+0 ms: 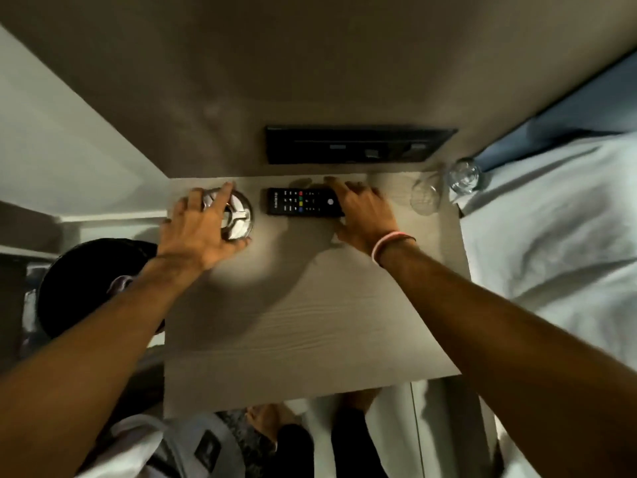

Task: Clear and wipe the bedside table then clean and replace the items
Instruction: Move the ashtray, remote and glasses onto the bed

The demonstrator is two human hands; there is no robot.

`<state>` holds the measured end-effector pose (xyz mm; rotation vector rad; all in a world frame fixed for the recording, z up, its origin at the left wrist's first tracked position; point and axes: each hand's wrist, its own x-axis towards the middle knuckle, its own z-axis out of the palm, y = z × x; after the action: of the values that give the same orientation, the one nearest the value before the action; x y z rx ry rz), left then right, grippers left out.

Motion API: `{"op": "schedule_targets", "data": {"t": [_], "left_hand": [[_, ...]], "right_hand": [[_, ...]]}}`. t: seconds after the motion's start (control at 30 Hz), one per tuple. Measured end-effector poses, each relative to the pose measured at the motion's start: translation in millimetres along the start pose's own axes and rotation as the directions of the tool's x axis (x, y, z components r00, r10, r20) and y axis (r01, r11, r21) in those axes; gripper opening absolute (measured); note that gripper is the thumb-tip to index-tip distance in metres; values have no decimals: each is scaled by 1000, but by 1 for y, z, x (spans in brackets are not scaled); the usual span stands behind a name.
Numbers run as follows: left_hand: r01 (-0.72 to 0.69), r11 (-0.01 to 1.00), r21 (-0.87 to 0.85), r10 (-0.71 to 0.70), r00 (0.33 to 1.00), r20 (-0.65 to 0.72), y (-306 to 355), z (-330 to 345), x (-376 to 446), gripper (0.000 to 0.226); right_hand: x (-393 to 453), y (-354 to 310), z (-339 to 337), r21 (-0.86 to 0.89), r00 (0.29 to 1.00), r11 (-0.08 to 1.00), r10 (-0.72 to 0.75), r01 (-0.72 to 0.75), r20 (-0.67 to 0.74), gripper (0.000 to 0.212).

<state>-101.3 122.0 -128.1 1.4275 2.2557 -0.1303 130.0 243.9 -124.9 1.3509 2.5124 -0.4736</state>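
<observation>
Counter: pale wood-grain bedside counter [293, 322], seen from above, set against a beige wall; most of its near surface is bare.
Left hand: the left hand [203, 229] is spread over a round metal ashtray [238, 215] at the counter's far left corner, fingers splayed across its rim and thumb at its near edge; it touches the ashtray, but whether it grips it I cannot tell.
Right hand: the right hand [365, 215] lies at the right end of a black remote control [303, 201], fingers reaching over that end, slightly blurred; a firm grasp cannot be told. A pink and white band sits on this wrist.
Remote control: flat on the counter near the wall, lengthwise left to right, coloured buttons facing up, between the ashtray and the glasses.
Glasses: two clear drinking glasses [444, 191] at the far right corner, just beside each other, close to the bed.
Wall panel: black switch panel [358, 144] on the wall just above the remote control.
Bed: white bedding [551, 236] along the counter's right side.
Floor side: a round black bin [93, 281] left of the counter.
</observation>
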Motion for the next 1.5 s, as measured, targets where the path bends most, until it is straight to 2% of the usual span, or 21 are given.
{"op": "schedule_targets", "data": {"t": [0.13,0.23,0.3,0.37,0.43,0.5,0.6,0.63,0.7,0.77,0.83,0.9,1.0,1.07,1.17,1.23,1.27,1.33,1.4,1.5], "left_hand": [[7,998,64,-10,999,42,4,-1,-4,106],[11,1000,20,-13,997,75,8,0,-28,106],[29,999,-37,-26,996,86,15,-4,-49,107],[26,994,-103,-19,997,73,30,-17,-67,106],[-34,993,-115,39,998,46,62,-35,-79,105],[-127,986,-111,128,992,3,111,-60,-86,106],[-329,932,-152,329,944,-21,215,-93,-100,107],[-395,902,-176,395,918,-34,256,-101,-107,107],[-541,817,-201,539,840,-68,337,-107,-122,108],[-694,690,-207,695,715,-79,418,-96,-139,104],[-798,551,-245,816,576,-44,492,-72,-159,100],[-855,439,-275,892,451,22,553,-37,-184,100],[-905,351,-241,936,329,128,610,22,-213,100],[-948,285,-145,954,265,140,623,54,-220,98],[-975,219,29,975,220,18,609,72,-215,100],[-964,255,75,962,245,-120,582,66,-203,95],[-954,286,85,946,267,-185,565,59,-195,92],[-927,368,74,897,333,-292,524,46,-175,87],[-861,500,89,824,442,-355,469,30,-150,85],[-758,635,149,743,546,-387,385,13,-123,83]], "right_hand": [[0,-1,0,-100,999,994,47,-46,10,61],[-24,-9,1,-54,993,995,90,-86,81,56],[-53,-13,5,60,982,987,141,-149,129,60],[-89,-11,7,233,952,935,220,-268,213,66],[-126,3,1,394,907,825,309,-405,287,65],[-165,27,-15,538,860,671,411,-510,302,59],[-239,81,-62,755,770,374,581,-539,262,43],[-268,104,-80,802,722,291,652,-521,233,38],[-326,150,-110,871,555,132,812,-473,178,34],[-380,199,-120,897,333,29,933,-441,134,36],[-427,240,-113,887,127,-54,984,-458,125,38],[-465,273,-95,873,-17,-136,989,-468,145,37],[-498,304,-64,843,-154,-252,967,-475,202,43],[-503,312,-47,814,-193,-295,955,-501,227,53],[-497,304,-39,787,-220,-258,963,-561,158,78],[-487,292,-45,703,-241,-138,969,-698,-48,91],[-481,284,-51,698,-222,-39,959,-715,-174,89],[-458,266,-68,730,-111,212,924,-650,-367,75],[-416,243,-85,733,78,457,869,-504,-488,63],[-336,206,-102,722,373,631,766,-283,-524,58]]}}
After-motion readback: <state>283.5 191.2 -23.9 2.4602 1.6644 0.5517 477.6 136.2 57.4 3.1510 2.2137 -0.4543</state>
